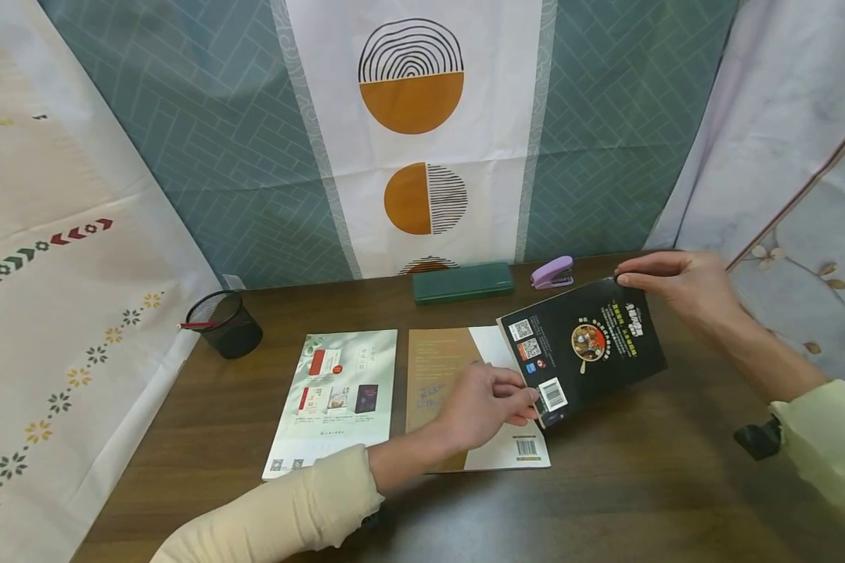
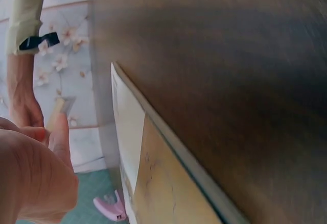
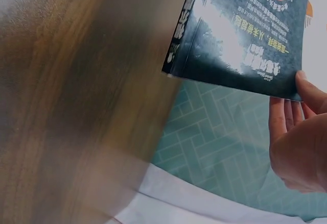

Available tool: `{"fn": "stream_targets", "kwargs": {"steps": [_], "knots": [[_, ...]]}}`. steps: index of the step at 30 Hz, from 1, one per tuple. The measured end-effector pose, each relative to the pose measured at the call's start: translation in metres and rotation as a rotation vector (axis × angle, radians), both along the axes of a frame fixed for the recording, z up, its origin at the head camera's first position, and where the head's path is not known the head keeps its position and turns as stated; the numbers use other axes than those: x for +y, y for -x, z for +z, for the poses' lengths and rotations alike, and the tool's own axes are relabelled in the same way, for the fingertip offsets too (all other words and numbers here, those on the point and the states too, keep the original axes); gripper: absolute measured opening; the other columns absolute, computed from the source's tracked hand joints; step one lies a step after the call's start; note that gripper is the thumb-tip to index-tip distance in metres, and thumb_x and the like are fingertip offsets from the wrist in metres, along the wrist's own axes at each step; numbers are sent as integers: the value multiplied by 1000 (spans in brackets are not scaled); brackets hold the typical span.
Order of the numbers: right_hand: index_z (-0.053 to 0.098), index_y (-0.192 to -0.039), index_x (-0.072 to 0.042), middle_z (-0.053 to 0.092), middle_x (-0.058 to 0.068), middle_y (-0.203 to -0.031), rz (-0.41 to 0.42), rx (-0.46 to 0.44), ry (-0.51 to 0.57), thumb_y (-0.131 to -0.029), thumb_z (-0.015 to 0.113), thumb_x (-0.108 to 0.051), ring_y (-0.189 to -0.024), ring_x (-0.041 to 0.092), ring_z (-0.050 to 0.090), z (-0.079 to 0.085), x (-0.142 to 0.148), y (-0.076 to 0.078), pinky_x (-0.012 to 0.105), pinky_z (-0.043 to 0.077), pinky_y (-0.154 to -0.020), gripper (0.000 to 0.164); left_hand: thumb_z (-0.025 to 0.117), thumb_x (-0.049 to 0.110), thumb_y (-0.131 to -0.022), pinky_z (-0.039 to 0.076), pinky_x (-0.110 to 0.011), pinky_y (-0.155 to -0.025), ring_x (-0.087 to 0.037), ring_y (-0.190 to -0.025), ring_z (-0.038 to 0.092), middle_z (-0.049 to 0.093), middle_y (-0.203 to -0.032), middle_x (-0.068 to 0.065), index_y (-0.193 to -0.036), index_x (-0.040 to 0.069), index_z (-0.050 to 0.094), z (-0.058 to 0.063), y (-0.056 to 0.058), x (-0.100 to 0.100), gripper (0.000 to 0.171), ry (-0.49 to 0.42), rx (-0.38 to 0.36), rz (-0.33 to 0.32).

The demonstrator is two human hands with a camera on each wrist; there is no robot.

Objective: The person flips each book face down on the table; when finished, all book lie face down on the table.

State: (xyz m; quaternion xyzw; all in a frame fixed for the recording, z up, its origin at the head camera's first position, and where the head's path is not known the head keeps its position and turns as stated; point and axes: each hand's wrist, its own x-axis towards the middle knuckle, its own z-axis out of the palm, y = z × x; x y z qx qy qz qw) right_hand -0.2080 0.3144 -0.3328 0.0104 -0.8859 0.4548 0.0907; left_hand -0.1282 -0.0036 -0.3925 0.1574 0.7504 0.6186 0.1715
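A black book [image 1: 609, 352] with a barcode, QR codes and a round food picture is held tilted above the table's right half. My right hand [image 1: 690, 285] pinches its upper right corner, thumb on the printed cover, as the right wrist view also shows on the dark cover [image 3: 240, 40]. At the book's lower left edge, my left hand [image 1: 482, 399] pinches it between thumb and fingers. Beneath the left hand lies a brown and white book [image 1: 440, 344], partly covered by the hand and the black book. To its left lies a pale green book [image 1: 352, 407] with printed pictures.
Along the back of the wooden table [image 1: 204, 438] are a dark green case [image 1: 463, 283] and a purple stapler [image 1: 553, 273]. A black mesh pen holder [image 1: 235, 332] with a red pencil [image 1: 199, 324] stands at the back left. Patterned cloth [image 1: 253, 156] hangs behind the table.
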Motion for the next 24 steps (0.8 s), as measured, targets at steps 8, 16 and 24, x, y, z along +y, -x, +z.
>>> {"fn": "stream_targets", "kwargs": {"steps": [8,16,24], "knots": [[77,-128,-4,79,-4,-111,10,-6,-56,-97,81,-36,-105,10,60,-1,-7,13,23,46,-88,45,72,2,-100,64,-36,-76,-42,-91,78,79,-90,-18,-108,-9,77,-7,-9,18,14,-130,-174,53],[78,-124,-3,77,15,-120,20,-25,-86,-97,82,-29,-106,19,62,-11,-13,23,26,47,-87,38,67,-2,-101,64,-33,-75,-36,-89,79,78,-92,-23,-107,-12,74,-18,-16,31,13,-176,-237,58],[81,-118,-5,80,11,-112,50,-41,-124,-95,84,-28,-98,9,65,-24,-16,32,24,47,-82,33,66,-1,-102,64,-32,-73,-33,-88,80,79,-94,-22,-103,-11,74,-24,-24,39,13,-170,-270,56]]}}
